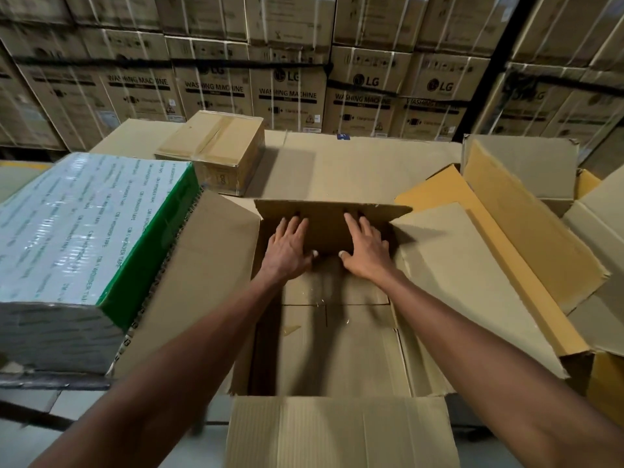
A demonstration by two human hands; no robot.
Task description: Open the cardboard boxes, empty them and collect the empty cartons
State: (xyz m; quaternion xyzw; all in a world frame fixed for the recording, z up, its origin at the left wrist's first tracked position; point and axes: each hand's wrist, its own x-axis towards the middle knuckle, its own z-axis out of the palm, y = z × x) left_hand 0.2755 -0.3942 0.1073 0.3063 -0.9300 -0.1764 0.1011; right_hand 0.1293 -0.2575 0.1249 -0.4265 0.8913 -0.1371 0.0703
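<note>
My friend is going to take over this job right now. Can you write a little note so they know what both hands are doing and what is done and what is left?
Left hand: open, fingers flat against the far flap of the open box.
Right hand: open, pressing the same flap.
The open box looks empty inside; only its taped bottom shows.
The wrapped bundle sits to the left of it.
Empty cartons lie piled on the right.
Done: this box is opened and seems emptied.
Left: put this box with the empty cartons, then open the small sealed box further back.
</note>
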